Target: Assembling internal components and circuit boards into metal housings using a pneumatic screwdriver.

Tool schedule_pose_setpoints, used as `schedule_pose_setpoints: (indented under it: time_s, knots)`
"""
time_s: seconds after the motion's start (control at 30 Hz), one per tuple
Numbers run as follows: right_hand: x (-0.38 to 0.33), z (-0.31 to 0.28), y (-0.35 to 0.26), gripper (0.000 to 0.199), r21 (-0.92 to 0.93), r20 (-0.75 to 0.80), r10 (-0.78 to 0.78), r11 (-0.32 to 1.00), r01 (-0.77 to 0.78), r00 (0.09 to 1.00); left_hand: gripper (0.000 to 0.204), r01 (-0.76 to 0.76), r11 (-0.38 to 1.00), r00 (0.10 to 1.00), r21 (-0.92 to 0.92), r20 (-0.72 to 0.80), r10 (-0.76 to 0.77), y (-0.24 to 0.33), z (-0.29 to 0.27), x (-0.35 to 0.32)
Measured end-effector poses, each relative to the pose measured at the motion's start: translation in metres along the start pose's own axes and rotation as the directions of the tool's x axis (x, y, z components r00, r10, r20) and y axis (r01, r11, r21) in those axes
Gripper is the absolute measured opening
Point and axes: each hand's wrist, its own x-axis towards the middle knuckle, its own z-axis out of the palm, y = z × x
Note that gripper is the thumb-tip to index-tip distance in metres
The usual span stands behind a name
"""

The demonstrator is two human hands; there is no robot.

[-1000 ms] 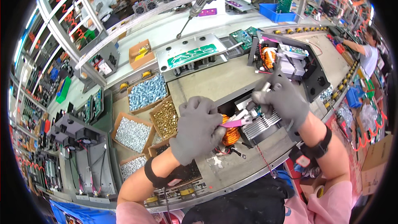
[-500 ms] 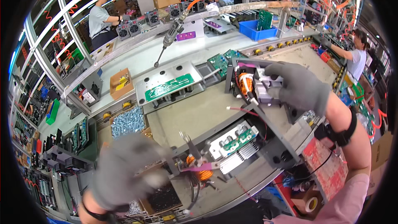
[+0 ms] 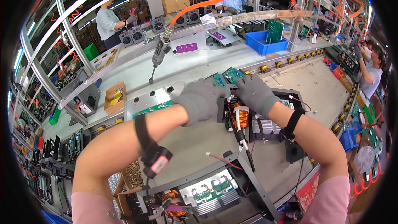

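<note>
Nearest the lower edge, an open black metal chassis (image 3: 232,191) shows a ribbed silver heat sink, a green circuit board and an orange copper-wound coil (image 3: 171,207). Beside it on the left sits a tray of small brass-coloured screws (image 3: 133,175).

Both bare forearms rise from pink sleeves. The left one carries a black strap with a small black and red device (image 3: 154,157); the right wears a plain black wristband (image 3: 292,124).

Farther out, on the pale grey surface (image 3: 195,141), stands a second black metal unit (image 3: 265,120), boxy, with an orange coil, a finned grey heat sink and thin red and black wires inside. The left hand (image 3: 200,99), in a grey knit glove, is curled over the unit's near-left top edge, fingers bent and closed on the frame. The right hand (image 3: 256,93), gloved alike, lies palm down over the unit's far top edge, fingers folded around it. The two hands nearly meet above the coil.

Beyond them lie a grey drilled plate with a green circuit board (image 3: 151,108) and a cardboard box of yellow parts (image 3: 114,97). A powered screwdriver (image 3: 158,56) hangs tip down from an orange hose. Farther off stand a blue bin (image 3: 267,43) and other people at benches.
</note>
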Motion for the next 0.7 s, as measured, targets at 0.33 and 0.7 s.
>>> schedule_pose_setpoints:
  time_s: [0.33,0.7]
  knots:
    - [-0.004,0.019,-0.001,0.024,0.218,-0.192,0.163,0.969,-0.120,0.968,0.062,0.110,0.975,0.990,-0.192,-0.061,-0.124,0.017,0.042,0.045]
    - [-0.053,-0.010,0.006,0.034,0.166,-0.224,-0.090,0.978,0.129,0.970,0.040,-0.092,0.987,0.965,-0.132,-0.254,0.056,0.020,0.053,0.051]
